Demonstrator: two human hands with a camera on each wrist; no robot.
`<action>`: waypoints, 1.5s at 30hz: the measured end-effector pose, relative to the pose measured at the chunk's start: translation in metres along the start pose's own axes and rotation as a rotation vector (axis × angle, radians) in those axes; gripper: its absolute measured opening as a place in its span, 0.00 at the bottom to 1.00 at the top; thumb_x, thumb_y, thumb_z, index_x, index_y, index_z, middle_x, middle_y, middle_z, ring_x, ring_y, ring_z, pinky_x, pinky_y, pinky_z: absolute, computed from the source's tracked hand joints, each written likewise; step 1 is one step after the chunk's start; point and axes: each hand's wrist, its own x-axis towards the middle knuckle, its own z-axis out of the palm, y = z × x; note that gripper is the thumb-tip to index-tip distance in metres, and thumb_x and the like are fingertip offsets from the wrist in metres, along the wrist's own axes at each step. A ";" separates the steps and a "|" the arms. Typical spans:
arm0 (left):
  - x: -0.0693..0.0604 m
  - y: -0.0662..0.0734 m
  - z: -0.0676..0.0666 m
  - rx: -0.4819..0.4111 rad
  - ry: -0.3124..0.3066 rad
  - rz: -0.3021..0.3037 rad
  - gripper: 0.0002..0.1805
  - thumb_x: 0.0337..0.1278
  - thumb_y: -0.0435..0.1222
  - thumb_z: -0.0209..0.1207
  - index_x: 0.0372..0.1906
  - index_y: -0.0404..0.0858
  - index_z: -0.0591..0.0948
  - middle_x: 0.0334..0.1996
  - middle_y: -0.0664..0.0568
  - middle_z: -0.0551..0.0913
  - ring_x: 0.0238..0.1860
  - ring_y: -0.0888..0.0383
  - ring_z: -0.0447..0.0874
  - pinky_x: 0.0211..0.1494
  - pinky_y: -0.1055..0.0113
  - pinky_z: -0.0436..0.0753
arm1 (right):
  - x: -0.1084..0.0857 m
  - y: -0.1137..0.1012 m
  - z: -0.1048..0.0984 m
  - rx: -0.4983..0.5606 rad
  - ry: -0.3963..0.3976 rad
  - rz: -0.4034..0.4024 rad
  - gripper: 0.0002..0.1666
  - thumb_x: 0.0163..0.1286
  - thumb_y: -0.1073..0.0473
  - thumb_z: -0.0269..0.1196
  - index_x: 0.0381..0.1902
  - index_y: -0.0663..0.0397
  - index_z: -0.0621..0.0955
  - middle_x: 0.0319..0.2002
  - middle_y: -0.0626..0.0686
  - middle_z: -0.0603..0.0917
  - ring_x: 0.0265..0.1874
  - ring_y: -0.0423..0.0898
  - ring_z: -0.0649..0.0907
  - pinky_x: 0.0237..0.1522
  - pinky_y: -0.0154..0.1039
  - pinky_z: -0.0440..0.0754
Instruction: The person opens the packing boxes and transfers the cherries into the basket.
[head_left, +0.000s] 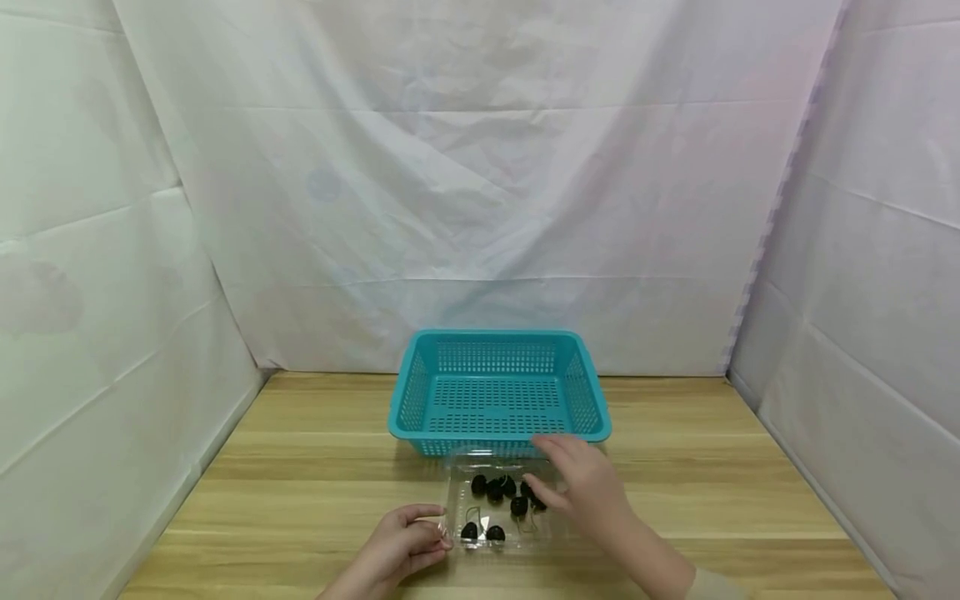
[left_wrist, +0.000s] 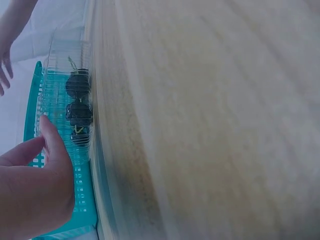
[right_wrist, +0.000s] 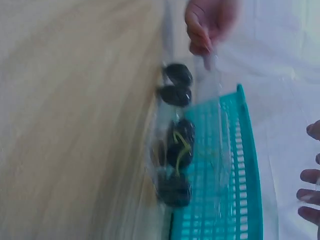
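A clear plastic box [head_left: 459, 487] holds several dark cherries [head_left: 495, 492] with thin green stems. At its left side my left hand [head_left: 408, 542] grips the wall between thumb and fingers. My right hand [head_left: 588, 487] hovers over the box's right part, fingers and thumb spread apart with nothing between them. In the right wrist view the right fingertips [right_wrist: 310, 195] stand away from the box, and the cherries [right_wrist: 177, 142] show blurred through its side. The right hand hides some cherries in the head view.
Just behind the box stands a turquoise perforated basket [head_left: 401, 404], with no contents visible. Both rest on a wood-grain table [head_left: 300, 467]. White cloth [head_left: 480, 192] hangs at the back and along both sides.
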 end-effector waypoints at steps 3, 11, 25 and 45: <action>-0.001 0.001 0.000 0.003 -0.004 -0.015 0.26 0.58 0.23 0.54 0.61 0.18 0.64 0.34 0.43 0.84 0.36 0.53 0.85 0.46 0.58 0.85 | -0.007 0.008 -0.002 0.080 -0.006 0.134 0.25 0.64 0.47 0.66 0.51 0.61 0.81 0.46 0.56 0.85 0.46 0.51 0.84 0.47 0.46 0.84; -0.003 0.002 0.000 0.002 -0.005 -0.036 0.26 0.57 0.24 0.54 0.61 0.19 0.64 0.34 0.42 0.84 0.35 0.53 0.86 0.45 0.59 0.86 | -0.016 0.011 -0.004 0.400 -0.102 0.663 0.18 0.62 0.57 0.70 0.50 0.54 0.83 0.46 0.47 0.85 0.43 0.45 0.83 0.42 0.40 0.85; -0.005 0.005 0.005 0.067 -0.019 -0.009 0.27 0.59 0.29 0.57 0.61 0.23 0.66 0.37 0.43 0.81 0.33 0.55 0.83 0.42 0.59 0.86 | 0.000 0.016 -0.005 0.542 -0.132 0.998 0.22 0.64 0.39 0.64 0.45 0.49 0.84 0.35 0.48 0.83 0.33 0.46 0.79 0.25 0.37 0.79; -0.001 0.004 0.002 0.103 -0.043 0.001 0.25 0.44 0.24 0.56 0.53 0.23 0.69 0.33 0.45 0.80 0.30 0.54 0.80 0.34 0.60 0.85 | 0.017 0.034 -0.003 0.745 -0.097 1.128 0.19 0.67 0.49 0.66 0.47 0.56 0.83 0.42 0.57 0.83 0.34 0.50 0.85 0.37 0.41 0.86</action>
